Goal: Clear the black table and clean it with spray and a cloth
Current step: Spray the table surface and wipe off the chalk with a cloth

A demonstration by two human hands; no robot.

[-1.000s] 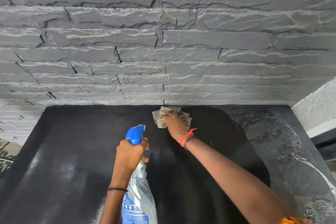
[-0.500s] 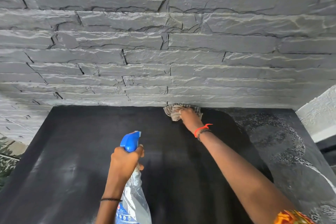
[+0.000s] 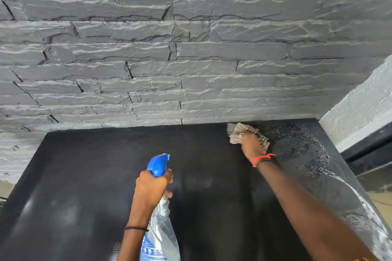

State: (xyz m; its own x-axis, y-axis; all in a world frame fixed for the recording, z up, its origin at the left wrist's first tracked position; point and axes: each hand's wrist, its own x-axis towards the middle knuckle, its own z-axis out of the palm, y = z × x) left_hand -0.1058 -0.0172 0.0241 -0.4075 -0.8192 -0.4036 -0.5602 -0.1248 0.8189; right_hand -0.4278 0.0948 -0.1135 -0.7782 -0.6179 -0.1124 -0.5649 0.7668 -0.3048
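Observation:
The black table [image 3: 89, 176] fills the lower half of the view, its back edge against a stone wall. My left hand [image 3: 151, 188] grips the neck of a clear spray bottle [image 3: 162, 233] with a blue trigger head, held upright over the table's middle. My right hand [image 3: 252, 145] presses a crumpled grey-beige cloth [image 3: 235, 134] flat on the table at the back right, close to the wall. Part of the cloth is hidden under the hand. Speckled wet spray droplets [image 3: 305, 154] cover the table surface right of the cloth.
A grey stacked-stone wall [image 3: 191, 59] rises directly behind the table. A white textured wall [image 3: 364, 108] stands at the right, with a dark ledge [image 3: 369, 148] below it. A foamy wet streak [image 3: 367, 207] runs along the table's right edge.
My right hand has slid the cloth from the back middle of the table further back and then rightward along the wall into the sprayed patch. The left hand still holds the bottle.

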